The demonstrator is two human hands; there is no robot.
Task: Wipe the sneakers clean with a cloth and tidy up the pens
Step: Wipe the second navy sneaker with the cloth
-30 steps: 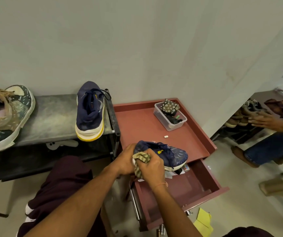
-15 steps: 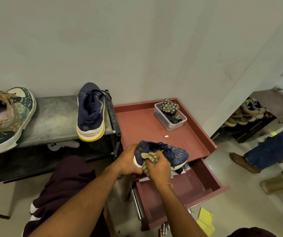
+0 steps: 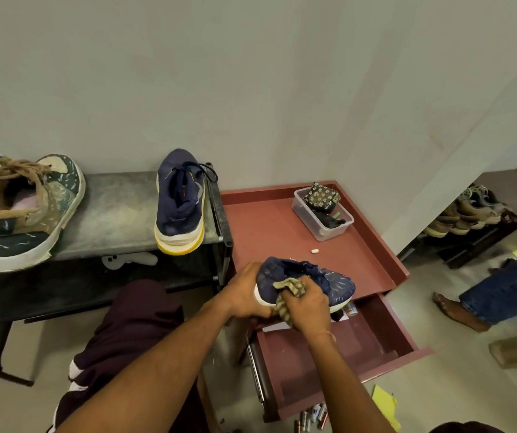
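A navy sneaker (image 3: 329, 281) lies on the front edge of the red cabinet top (image 3: 269, 226), toe to the right. My left hand (image 3: 246, 296) grips its heel. My right hand (image 3: 305, 306) holds a patterned olive cloth (image 3: 290, 290) bunched against the shoe's side near the collar. The matching navy sneaker (image 3: 180, 204) with a yellow sole stands on the grey bench (image 3: 116, 214). A green and tan sneaker (image 3: 20, 210) sits at the bench's left end. No pens are plainly visible.
A clear plastic box (image 3: 324, 220) with a floral pouch sits on the cabinet top at the back right. The red drawer (image 3: 344, 348) below is pulled open. Batteries (image 3: 312, 415) and yellow paper (image 3: 385, 404) lie on the floor. A person's leg (image 3: 497, 289) stands at right near a shoe rack (image 3: 469, 214).
My right hand with the cloth has shifted a little along the sneaker's side toward the right. The person at right has moved, with only a leg and foot showing now.
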